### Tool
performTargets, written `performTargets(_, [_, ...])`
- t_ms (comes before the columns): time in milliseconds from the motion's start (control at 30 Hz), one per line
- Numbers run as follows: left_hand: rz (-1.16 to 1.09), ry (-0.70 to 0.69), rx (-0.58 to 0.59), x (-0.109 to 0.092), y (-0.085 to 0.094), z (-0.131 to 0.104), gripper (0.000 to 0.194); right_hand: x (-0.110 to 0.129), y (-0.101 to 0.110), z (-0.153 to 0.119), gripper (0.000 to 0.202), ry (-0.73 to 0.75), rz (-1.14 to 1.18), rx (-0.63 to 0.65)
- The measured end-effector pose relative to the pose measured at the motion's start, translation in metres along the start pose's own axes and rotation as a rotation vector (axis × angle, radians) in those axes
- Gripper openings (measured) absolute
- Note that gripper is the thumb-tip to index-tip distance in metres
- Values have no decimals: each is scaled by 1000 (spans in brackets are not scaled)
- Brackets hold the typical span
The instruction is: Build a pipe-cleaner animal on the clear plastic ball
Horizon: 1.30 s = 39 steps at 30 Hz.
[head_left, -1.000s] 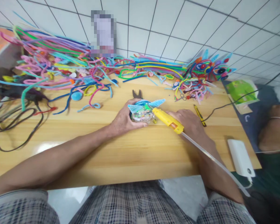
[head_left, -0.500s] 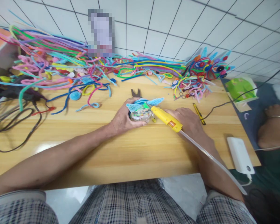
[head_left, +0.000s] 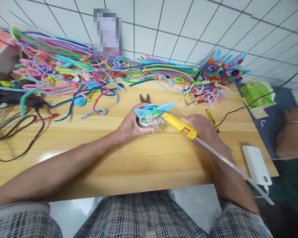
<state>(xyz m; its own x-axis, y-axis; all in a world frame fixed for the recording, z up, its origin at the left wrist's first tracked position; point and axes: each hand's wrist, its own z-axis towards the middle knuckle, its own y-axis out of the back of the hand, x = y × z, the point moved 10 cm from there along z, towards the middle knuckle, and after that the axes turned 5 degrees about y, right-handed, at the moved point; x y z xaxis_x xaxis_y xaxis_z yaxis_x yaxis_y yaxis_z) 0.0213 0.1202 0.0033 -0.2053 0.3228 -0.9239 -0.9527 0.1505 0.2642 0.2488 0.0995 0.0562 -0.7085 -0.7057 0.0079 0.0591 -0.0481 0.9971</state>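
Note:
My left hand (head_left: 131, 125) is wrapped round a small craft piece (head_left: 151, 119) with a clear, shiny body and a blue top. Two light blue pointed pieces (head_left: 166, 107) stick out from its upper side. In my right hand (head_left: 201, 127) is a yellow glue gun (head_left: 180, 125), its tip at the right side of the craft piece. A long clear glue stick (head_left: 221, 158) runs out of the gun's back over my right forearm. Dark plier jaws (head_left: 144, 98) show just behind the craft piece; their handles are hidden.
Colourful pipe cleaners (head_left: 62, 62) line the table's back. Two decorated pieces (head_left: 223, 71) lean at the back right. A yellow cutter (head_left: 212, 121), small scissors (head_left: 193, 101) and a white power bank (head_left: 256, 164) lie right. Black cables (head_left: 13, 158) lie left. Another person's hand (head_left: 291, 132) shows at far right.
The glue gun and my right hand have shifted slightly right, its tip drawing back a little from the craft piece. My left hand still holds the piece in nearly the same place.

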Motion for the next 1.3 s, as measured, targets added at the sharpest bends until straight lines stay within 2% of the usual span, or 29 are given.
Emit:
performTargets(167, [-30,-5,15,1,-1,1,95,2,2,1,32,-1,-9,-19])
performTargets(400, [-23,-24,12,0,-1,1,94,13,17,-2,37,96,21,-197])
performTargets(733, [-32,23,11,4,0,1,96,8,12,-2,38,68,41,-139])
performTargets(933, [-63,41,14,3,0,0,98,-4,0,-1,33,20,28,-12])
performTargets(1133, [-91,27,28,0,-1,0,97,-1,7,-2,34,36,81,-118])
performTargets(1300, [-89,21,18,2,-1,0,96,4,9,-4,34,78,61,-144])
